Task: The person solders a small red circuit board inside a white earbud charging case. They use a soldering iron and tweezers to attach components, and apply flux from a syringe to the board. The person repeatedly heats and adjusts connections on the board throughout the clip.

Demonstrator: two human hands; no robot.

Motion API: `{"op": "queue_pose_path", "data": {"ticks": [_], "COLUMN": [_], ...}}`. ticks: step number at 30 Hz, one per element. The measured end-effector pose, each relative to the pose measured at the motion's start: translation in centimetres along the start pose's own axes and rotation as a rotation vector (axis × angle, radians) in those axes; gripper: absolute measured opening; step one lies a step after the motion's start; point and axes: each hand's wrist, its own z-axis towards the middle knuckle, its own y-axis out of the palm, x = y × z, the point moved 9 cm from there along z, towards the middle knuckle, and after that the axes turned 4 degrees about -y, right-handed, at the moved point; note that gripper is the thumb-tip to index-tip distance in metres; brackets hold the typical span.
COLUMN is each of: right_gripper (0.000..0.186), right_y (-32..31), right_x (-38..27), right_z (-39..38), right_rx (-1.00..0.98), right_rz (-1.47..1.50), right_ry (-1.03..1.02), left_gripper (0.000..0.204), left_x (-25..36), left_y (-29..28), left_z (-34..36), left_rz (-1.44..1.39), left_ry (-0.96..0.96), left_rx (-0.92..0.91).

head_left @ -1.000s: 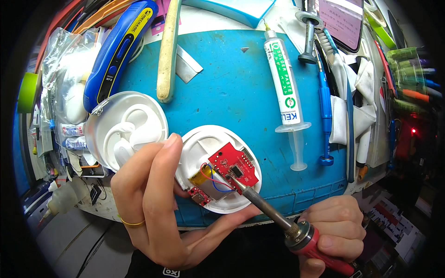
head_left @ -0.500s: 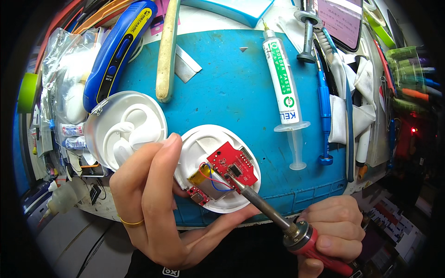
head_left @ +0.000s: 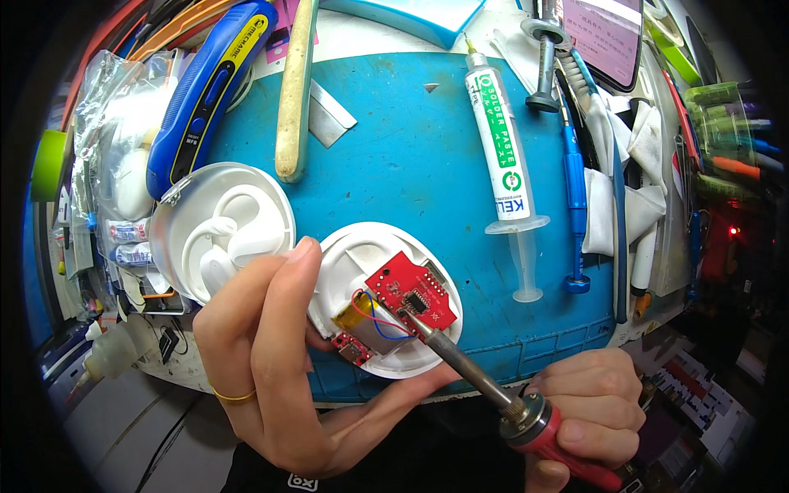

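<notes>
red board (head_left: pixel 401 275), round shell (head_left: pixel 341 267), metal-barrelled iron (head_left: pixel 516 411)

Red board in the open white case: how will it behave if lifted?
The red board is probably stiff: it looks like a flat, solid plate. It's likely light, being thin with only small parts on it. Lifting could tug the thin red and blue wires looping at its edge, so treat those as fragile.

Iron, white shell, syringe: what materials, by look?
Iron: shaft looks like dull metal, grey sheen; red handle, smooth, plastic or rubber. White shell: likely plastic, smooth, with moulded ridges. Syringe: probably plastic; flange and plunger translucent, barrel mostly covered in print.
</notes>
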Motion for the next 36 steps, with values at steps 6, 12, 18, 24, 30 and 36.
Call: {"op": "queue_pose_path", "data": {"ticks": [6, 12, 18, 24, 30, 36], "right_gripper": [0.031, 0.031, 0.03, 0.03, 0.03, 0.03], "right_y": [0.17, 0.25, 0.25, 0.33, 0.27, 0.32], "right_x": [-0.24, -0.38, -0.51, -0.46, -0.49, -0.53], "right_z": [-0.14, -0.28, -0.32, -0.35, -0.41, -0.43], "right_rx": [0.016, 0.024, 0.036, 0.036, 0.044, 0.05], "right_rz": [-0.036, -0.061, -0.085, -0.076, -0.083, -0.089], "right_ry": [-0.008, -0.052, -0.069, -0.059, -0.067, -0.061], "left_gripper": [0.118, 0.118, 0.117, 0.118, 0.119, 0.12], "left_x": [0.05, 0.1, 0.2, 0.16, 0.18, 0.25], "left_y": [-0.13, -0.12, -0.08, -0.17, -0.09, -0.1], "left_z": [0.01, 0.04, 0.1, 0.09, 0.08, 0.09], "left_rz": [0.001, 0.007, 0.01, 0.017, 0.019, 0.019], "left_ry": [-0.012, -0.016, -0.012, -0.013, -0.011, -0.021], "left_rx": [0.01, 0.017, 0.02, 0.028, 0.031, 0.027]}}
